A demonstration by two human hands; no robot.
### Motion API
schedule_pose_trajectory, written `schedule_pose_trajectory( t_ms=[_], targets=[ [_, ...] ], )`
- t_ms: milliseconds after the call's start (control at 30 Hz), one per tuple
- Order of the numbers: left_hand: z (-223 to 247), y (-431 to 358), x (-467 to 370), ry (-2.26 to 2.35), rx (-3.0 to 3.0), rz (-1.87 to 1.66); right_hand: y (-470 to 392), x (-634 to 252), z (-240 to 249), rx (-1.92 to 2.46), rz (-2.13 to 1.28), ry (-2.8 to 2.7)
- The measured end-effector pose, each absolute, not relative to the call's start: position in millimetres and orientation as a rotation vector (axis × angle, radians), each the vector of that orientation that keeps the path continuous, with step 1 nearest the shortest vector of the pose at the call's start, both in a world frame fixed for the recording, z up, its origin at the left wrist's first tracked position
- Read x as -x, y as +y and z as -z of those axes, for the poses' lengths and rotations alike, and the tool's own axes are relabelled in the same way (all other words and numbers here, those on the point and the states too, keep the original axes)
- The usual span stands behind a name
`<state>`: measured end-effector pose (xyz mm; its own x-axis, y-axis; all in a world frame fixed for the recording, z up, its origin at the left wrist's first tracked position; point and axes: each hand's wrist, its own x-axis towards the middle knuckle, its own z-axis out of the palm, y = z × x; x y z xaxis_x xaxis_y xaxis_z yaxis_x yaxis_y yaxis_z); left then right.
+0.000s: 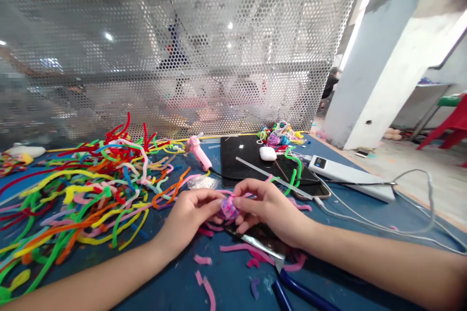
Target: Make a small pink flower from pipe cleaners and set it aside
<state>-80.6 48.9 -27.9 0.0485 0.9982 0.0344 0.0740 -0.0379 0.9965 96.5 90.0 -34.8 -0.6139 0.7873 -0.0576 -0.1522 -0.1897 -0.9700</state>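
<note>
Evidently, the left hand (193,211) and right hand (266,209) pinched the fuzzy purple-pink piece (229,209) above the table (164,284). It seemed light and soft (probably crushable), best taken by its edges.

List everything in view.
fuzzy piece: one, purple-pink, centre
fuzzy stems: many, multicoloured, left
scraps: several, pink and purple, front
glue gun: one, pink, centre
bag: one, clear, centre
slab: one, black, back centre
case: one, white, back centre
phone: one, dark, right of centre
long device: one, white, right
cables: several, white and black, right
tool: one, blue-handled, front
bundle: one, multicoloured, back
table: one, blue, underneath
perforated panel: one, silver, behind
pillar: one, whitish, right
chair: one, red, far right
left grip: one, bare, on fuzzy piece
right grip: one, bare, on fuzzy piece
</note>
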Motion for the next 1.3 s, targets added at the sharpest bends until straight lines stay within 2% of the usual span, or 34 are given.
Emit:
schedule_pose_trajectory(
  t_ms=[133, 400, 733, 1067, 1300],
  targets=[
    [30, 54, 81, 1.156, -1.121, -1.125, 101, -97, 36, 0.776, -2.178, -1.231],
    [26, 62, 91, 1.018, -0.957, -1.024, 105, -99, 37, 0.694, -2.399, -1.074],
    [27, 67, 99, 0.984, -0.993, -0.826, 107, -100, 40, 0.693, -2.426, -1.101],
    [30, 58, 88, 0.845, -1.044, -1.211, 106, -97, 38, 0.565, -2.328, -0.909],
    [38, 60, 91, 0.913, -1.200, -1.130, 105, -98, 39, 0.537, -2.226, -1.014]
  ],
)
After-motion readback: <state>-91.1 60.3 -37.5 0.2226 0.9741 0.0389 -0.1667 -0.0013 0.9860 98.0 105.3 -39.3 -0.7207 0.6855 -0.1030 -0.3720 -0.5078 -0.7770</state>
